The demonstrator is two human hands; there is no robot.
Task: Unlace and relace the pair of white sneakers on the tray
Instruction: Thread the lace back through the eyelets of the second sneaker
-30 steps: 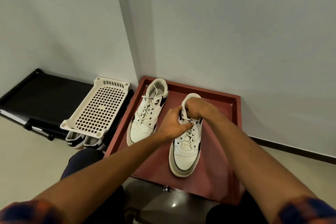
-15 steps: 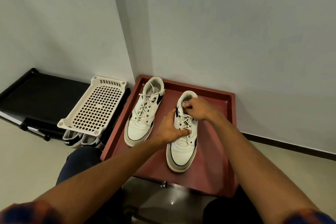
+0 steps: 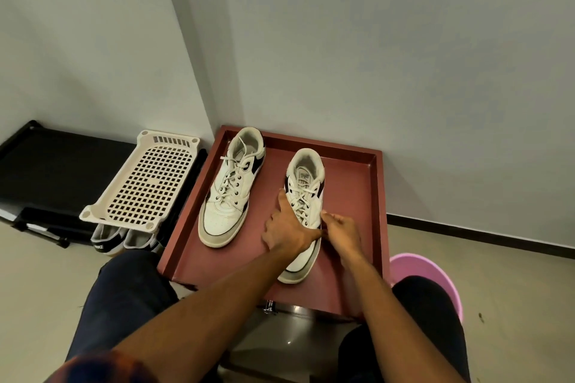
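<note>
a grey wall (image 3: 373, 40) rises behind the dark red tray (image 3: 351, 190), whose far edge sits against it. left of the tray stands a low black shelf (image 3: 56, 165), and between the shelf and the tray a white plastic grid basket (image 3: 146, 186) lies tilted, with a pair of dark shoes (image 3: 107, 241) under its near end. a pink bucket (image 3: 435, 277) shows just past the tray's near right corner.

both white sneakers rest inside the tray, toes pointing to its near edge and heels to the wall. each is white with black side patches, a grey toe bumper and white laces. the left-side sneaker (image 3: 228, 205) lies on the tray's left half, angled a little, fully laced, with loose lace ends at its collar. the right-side sneaker (image 3: 306, 171) lies near the tray's middle, its laces (image 3: 300, 202) crossed over the tongue and a printed label showing inside.

the left hand (image 3: 287, 235) lies over that sneaker's forefoot, relaxed, its forefinger stretched straight up along the shoe's left flank. the right hand (image 3: 342, 232) is at the shoe's right flank by the lower eyelets, fingers curled inward and touching it; whether they pinch a lace cannot be told.
</note>
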